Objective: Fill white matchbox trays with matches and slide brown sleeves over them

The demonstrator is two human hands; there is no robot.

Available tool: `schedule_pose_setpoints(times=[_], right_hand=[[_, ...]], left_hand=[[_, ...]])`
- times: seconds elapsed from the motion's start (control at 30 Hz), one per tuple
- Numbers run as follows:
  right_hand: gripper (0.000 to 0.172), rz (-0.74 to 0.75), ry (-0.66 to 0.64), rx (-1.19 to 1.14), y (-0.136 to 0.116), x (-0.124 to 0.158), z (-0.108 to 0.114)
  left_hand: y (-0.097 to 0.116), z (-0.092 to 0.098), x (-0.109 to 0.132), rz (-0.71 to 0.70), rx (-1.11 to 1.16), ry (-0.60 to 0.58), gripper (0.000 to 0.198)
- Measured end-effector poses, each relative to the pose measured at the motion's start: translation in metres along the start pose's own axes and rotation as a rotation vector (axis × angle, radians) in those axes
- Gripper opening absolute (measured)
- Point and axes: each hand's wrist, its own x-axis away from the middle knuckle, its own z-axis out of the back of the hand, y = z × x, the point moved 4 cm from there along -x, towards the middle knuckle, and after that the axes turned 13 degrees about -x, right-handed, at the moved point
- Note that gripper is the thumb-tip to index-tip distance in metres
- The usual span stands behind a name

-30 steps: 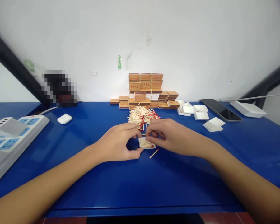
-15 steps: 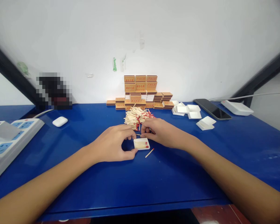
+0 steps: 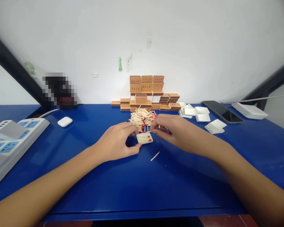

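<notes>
My left hand (image 3: 117, 140) holds the left end of a small white matchbox tray (image 3: 146, 142) between thumb and fingers. Several red-tipped matches (image 3: 144, 138) lie inside it, heads to the right. At the tray's far right edge, my right hand (image 3: 174, 128) pinches a thin matchstick (image 3: 149, 131); its head is hidden by the fingers. Just beyond both hands rises a big heap of matches (image 3: 142, 118). One loose match (image 3: 155, 156) lies on the blue table (image 3: 142, 186), nearer to me than the tray.
Stacked matchboxes (image 3: 146, 86) stand against the wall. To their right are white empty trays (image 3: 195, 113), another pair of white trays (image 3: 215, 126), a phone (image 3: 222, 112) and a white device (image 3: 249, 111). On the left are a white earphone case (image 3: 65, 121) and a power strip (image 3: 21, 138).
The tray has moved slightly away from me with my left hand. My right hand has shifted right and away, its matchstick now at the tray's far edge. The camera view has shifted a little.
</notes>
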Motion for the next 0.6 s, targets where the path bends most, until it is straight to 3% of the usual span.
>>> schedule_pose_setpoints(times=[0.6], right_hand=[[0.01,0.066,-0.07,0.197,-0.016,0.001,-0.02]], left_hand=[[0.007,0.004,0.002,-0.068,-0.095,0.064,0.02]])
